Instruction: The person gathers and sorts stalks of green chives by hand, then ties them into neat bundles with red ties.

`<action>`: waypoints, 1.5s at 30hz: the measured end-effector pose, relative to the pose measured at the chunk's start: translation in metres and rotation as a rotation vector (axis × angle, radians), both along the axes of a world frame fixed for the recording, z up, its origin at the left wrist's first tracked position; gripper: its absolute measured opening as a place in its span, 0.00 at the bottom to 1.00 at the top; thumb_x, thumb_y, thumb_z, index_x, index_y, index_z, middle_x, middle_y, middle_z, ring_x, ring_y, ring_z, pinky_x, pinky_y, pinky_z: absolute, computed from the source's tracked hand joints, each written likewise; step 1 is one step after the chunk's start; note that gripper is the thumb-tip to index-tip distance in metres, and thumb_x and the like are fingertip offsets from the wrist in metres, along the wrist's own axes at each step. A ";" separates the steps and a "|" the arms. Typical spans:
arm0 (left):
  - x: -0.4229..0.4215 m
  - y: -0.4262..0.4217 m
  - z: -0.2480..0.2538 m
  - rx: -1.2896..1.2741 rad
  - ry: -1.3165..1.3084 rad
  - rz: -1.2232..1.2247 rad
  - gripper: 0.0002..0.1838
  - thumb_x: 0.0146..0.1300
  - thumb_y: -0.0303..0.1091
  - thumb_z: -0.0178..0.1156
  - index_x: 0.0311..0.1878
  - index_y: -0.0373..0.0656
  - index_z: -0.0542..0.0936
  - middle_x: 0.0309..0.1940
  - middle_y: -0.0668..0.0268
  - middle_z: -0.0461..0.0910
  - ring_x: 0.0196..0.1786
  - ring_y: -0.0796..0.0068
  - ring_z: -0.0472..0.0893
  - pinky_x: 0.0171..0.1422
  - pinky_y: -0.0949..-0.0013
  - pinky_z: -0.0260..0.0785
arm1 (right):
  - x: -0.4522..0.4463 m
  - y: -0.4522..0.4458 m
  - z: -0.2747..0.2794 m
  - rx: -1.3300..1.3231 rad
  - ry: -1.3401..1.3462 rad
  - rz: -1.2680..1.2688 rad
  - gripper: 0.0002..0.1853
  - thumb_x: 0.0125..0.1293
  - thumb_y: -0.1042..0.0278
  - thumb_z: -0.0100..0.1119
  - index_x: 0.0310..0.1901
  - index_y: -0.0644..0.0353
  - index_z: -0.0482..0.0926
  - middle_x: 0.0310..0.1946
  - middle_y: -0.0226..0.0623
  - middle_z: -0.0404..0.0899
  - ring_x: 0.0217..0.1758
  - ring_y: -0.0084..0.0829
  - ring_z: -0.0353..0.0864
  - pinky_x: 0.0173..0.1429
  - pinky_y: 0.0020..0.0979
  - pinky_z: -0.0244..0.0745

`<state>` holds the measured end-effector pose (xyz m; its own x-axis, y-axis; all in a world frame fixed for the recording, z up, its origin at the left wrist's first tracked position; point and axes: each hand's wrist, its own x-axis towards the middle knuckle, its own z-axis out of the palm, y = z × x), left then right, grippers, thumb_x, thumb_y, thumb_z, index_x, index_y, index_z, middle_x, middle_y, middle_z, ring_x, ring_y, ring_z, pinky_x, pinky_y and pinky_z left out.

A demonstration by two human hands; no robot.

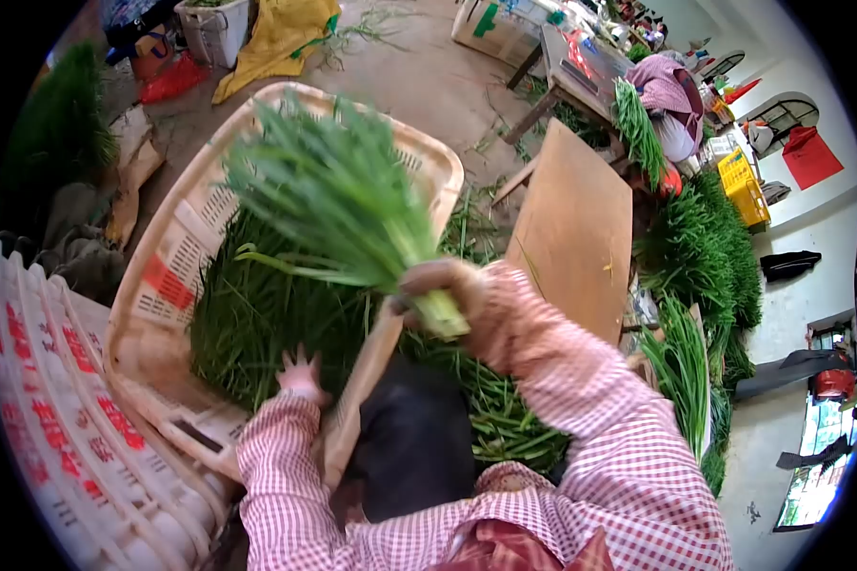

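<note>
A bundle of long green leafy stalks [343, 190] is in my right hand [438, 290], whose fingers wrap round its pale cut ends. The bundle is tilted, its blurred leaf tips over the far part of a worn cream plastic crate [143, 324]. More green stalks [248, 314] lie inside that crate. My left hand [302, 374] rests on them near the crate's near side, fingers spread. Loose green stalks [514, 414] lie outside the crate, below my right forearm.
White crates with red print [57, 409] stand at left. A wooden board [581, 228] leans by a table [581, 71] at right. Beyond it a person [665, 95] bends beside green bundles [700, 247]. A yellow sack [276, 43] lies on the floor.
</note>
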<state>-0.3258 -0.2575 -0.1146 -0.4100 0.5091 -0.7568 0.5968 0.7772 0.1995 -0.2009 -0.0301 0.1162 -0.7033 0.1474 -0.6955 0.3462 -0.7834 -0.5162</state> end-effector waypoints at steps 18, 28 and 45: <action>0.184 0.076 0.277 0.617 -1.064 -0.061 0.24 0.59 0.36 0.64 0.55 0.33 0.74 0.51 0.57 0.78 0.54 0.68 0.77 0.60 0.68 0.67 | 0.268 0.003 -0.026 -0.124 -0.068 -0.675 0.07 0.53 0.77 0.61 0.33 0.66 0.73 0.27 0.51 0.80 0.23 0.39 0.82 0.26 0.33 0.85; 0.273 0.120 0.190 0.811 -1.926 0.671 0.53 0.43 0.74 0.61 0.65 0.43 0.65 0.60 0.58 0.70 0.61 0.59 0.70 0.68 0.55 0.61 | 0.343 -0.093 0.013 -0.143 0.073 -0.250 0.14 0.51 0.74 0.61 0.39 0.72 0.79 0.33 0.50 0.83 0.30 0.38 0.84 0.39 0.32 0.84; 0.293 0.168 0.271 1.131 -1.521 0.156 0.35 0.56 0.50 0.66 0.61 0.38 0.68 0.52 0.59 0.76 0.51 0.64 0.79 0.57 0.60 0.74 | 0.303 0.060 0.127 1.151 0.384 -0.074 0.58 0.43 0.41 0.73 0.71 0.52 0.49 0.63 0.44 0.65 0.66 0.39 0.63 0.67 0.41 0.62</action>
